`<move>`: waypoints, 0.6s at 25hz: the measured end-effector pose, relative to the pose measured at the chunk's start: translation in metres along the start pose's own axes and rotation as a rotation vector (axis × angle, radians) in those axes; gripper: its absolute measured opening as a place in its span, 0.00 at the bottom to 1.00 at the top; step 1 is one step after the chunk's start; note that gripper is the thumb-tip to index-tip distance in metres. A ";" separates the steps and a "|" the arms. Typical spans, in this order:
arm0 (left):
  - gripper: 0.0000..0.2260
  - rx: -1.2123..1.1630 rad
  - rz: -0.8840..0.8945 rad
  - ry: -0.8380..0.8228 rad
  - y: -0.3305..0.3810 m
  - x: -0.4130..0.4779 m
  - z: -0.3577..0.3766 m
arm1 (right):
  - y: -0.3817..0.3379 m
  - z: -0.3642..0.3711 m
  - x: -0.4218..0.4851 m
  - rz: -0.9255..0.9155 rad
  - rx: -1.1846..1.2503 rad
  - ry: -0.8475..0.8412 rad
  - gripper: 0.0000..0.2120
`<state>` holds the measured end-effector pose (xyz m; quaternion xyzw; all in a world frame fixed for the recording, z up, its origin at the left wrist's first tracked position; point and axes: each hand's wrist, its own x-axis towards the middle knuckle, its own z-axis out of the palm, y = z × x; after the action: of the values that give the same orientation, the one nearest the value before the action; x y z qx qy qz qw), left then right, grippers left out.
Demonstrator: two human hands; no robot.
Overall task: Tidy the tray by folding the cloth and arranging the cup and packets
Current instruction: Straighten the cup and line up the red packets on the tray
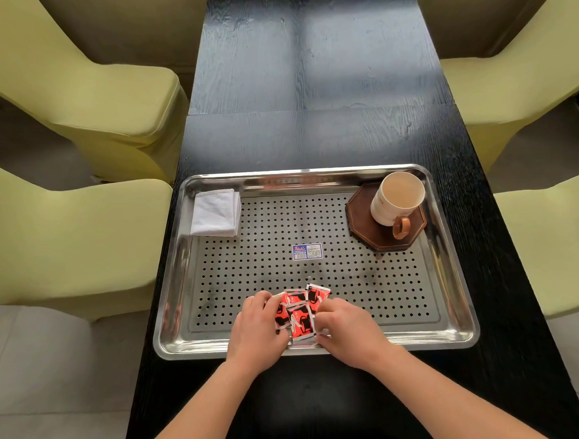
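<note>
Packets in red and black lie bunched at the near edge of the tray, and we clamp our left hand and right hand on them from either side, fingers curled over their edges, seemingly to square them into one group. Farther back the cloth sits folded in the far left corner and the cup stands upright on its coaster at far right, so we judge only this bunch remains.

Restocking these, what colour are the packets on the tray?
The packets are red with black and white markings; head view.
</note>
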<state>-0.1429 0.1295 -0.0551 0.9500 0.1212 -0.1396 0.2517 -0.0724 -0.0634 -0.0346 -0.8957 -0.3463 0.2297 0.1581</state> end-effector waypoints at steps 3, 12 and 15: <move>0.29 -0.097 -0.022 0.025 -0.004 -0.002 0.001 | 0.005 -0.004 0.002 0.177 0.143 0.088 0.06; 0.29 0.006 0.003 -0.018 -0.009 0.008 -0.006 | -0.014 0.011 0.029 0.386 0.150 0.007 0.22; 0.26 -0.015 0.018 -0.028 -0.012 0.011 -0.007 | -0.019 0.012 0.035 0.387 0.123 -0.011 0.18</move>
<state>-0.1345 0.1449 -0.0578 0.9471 0.1099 -0.1498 0.2616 -0.0665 -0.0241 -0.0471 -0.9330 -0.1538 0.2813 0.1635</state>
